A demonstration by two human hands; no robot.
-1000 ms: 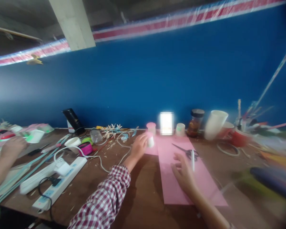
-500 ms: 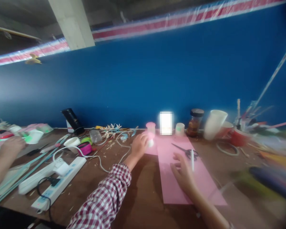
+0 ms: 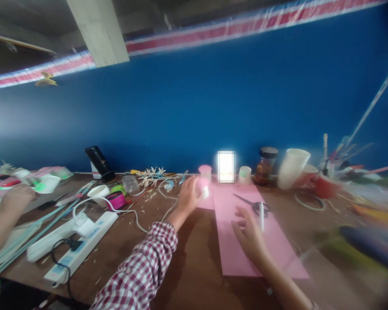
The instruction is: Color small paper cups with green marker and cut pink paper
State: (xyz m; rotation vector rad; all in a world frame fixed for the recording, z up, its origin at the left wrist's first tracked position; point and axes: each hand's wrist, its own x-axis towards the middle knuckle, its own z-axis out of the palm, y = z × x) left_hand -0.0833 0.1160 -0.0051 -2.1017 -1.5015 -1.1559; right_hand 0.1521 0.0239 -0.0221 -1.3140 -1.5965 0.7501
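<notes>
My left hand (image 3: 189,196), in a red checked sleeve, reaches forward and is closed round a small white cup with a pink top (image 3: 203,187) at the far end of the pink paper sheet (image 3: 245,254). My right hand (image 3: 248,230) lies on that sheet with its fingers spread, holding nothing. Black scissors (image 3: 250,203) and a white pen (image 3: 261,215) lie on the sheet just beyond my right hand. Another pink-topped cup (image 3: 205,171) stands behind the held one.
White power strips (image 3: 80,247) with cables lie at the left. A brown jar (image 3: 265,165), white cups (image 3: 292,168) and red pots (image 3: 323,185) line the blue wall. Another person's hand (image 3: 14,200) works at the far left. The brown table (image 3: 190,275) carries scraps.
My left hand with the small cup has shifted slightly up and away. My right hand has stayed on the pink sheet.
</notes>
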